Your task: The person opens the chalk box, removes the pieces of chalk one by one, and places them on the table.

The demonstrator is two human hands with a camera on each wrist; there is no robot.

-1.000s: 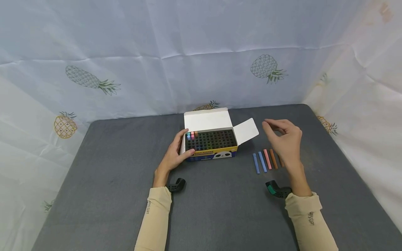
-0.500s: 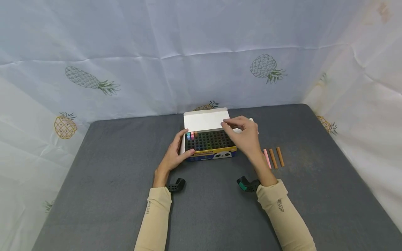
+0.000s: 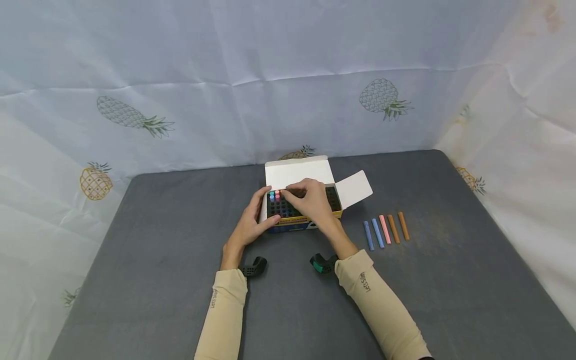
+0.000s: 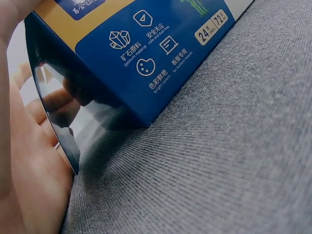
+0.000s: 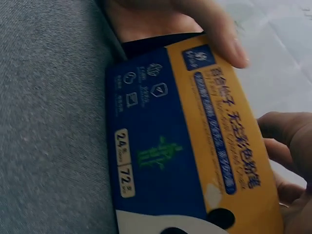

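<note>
From the head view, the chalk box (image 3: 302, 210) stands near the middle of the grey felt-like table (image 3: 157, 280), its white lid flap (image 3: 297, 172) folded back toward twelve o'clock and a side flap (image 3: 355, 187) splayed toward two o'clock. The left hand (image 3: 252, 220) cups the box's nine-o'clock end, thumb hooked across the front face and fingers round the far corner. The right hand (image 3: 310, 200) hovers over the black grid insert, fingertips bunched and pointing down near the upright chalks (image 3: 274, 194) in the ten-o'clock corner; whether they pinch a stick cannot be told. At three o'clock of the box, well apart from it, five loose chalk sticks (image 3: 386, 230) lie side by side: two blue, one pink, two brown, slim and straight. Broad bare table spreads at six and nine o'clock; the table's far edge meets a creased white pineapple-print cloth (image 3: 288, 100) just behind the lid.

From the left wrist view, the box's (image 4: 161, 58) glossy blue-and-yellow cardboard has a crisp lower corner resting on the coarse woven table surface (image 4: 219, 161). The left palm (image 4: 29, 165) lies flat against the dark end panel at nine o'clock.

From the right wrist view, the box front (image 5: 185, 146) runs diagonally, printed "24" and "72". The left thumb (image 5: 214, 34) presses its yellow upper edge at twelve o'clock; curled right fingers (image 5: 287, 141) show at three o'clock.
</note>
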